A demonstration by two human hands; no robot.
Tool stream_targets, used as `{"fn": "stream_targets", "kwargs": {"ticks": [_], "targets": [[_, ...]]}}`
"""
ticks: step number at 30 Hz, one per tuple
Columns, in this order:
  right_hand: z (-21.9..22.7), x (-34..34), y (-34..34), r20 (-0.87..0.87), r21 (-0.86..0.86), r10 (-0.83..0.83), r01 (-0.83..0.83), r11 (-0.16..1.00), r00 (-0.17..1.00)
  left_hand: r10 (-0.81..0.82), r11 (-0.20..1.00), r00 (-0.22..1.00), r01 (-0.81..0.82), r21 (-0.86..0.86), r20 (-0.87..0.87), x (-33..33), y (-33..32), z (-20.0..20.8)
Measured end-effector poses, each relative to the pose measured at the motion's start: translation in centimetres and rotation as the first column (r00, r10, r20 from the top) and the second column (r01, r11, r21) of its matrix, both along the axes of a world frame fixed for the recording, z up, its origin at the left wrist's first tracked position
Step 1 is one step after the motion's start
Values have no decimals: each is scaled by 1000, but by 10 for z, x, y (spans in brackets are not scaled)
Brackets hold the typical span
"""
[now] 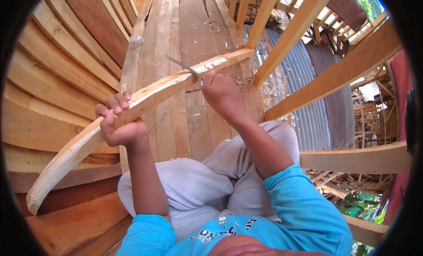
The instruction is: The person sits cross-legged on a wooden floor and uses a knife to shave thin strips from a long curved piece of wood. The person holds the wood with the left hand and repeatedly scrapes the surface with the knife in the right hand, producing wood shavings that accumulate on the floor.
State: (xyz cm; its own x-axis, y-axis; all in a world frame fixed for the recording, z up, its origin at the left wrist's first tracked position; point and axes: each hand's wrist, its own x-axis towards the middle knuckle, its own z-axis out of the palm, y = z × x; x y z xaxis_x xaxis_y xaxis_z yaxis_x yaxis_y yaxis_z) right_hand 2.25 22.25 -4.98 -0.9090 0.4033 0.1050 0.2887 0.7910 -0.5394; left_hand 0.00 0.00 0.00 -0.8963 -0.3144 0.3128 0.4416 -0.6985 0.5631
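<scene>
Opposite the wood (pixel 161 93), shirt lettering (pixel 228 231).

Bright daylight, dark fisheye rim

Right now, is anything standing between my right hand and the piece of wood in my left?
Only the dark-bladed tool gripped in your right hand: it crosses over the piece of wood in this view. Nothing else visible stands between them, though whether that hand touches the wood is unclear.

The left grip (pixel 124 129) is curled and the right grip (pixel 221 93) fisted, both forearms (pixel 261 143) reaching forward.
</scene>
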Motion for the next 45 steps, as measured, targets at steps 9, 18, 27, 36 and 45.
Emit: {"fn": "stream_targets", "kwargs": {"ticks": [9,18,27,36,45], "targets": [[-16,-6,-16,-259,76,-97,120,990,961,36,999,992,-40,27,120,0,-1,15],[-14,-4,19,-139,39,-176,183,982,975,-26,995,1000,26,96,-4,-3,6,-3],[-23,-10,36,-150,87,-164,179,980,975,-141,990,973,133,-52,-180,-3,6,-3],[-2,2,66,52,10,-250,250,968,967,-235,963,925,181,-197,-298,-6,-4,-1],[-15,-7,33,-48,-5,-253,253,967,966,17,998,994,-23,63,105,0,10,6]]}}
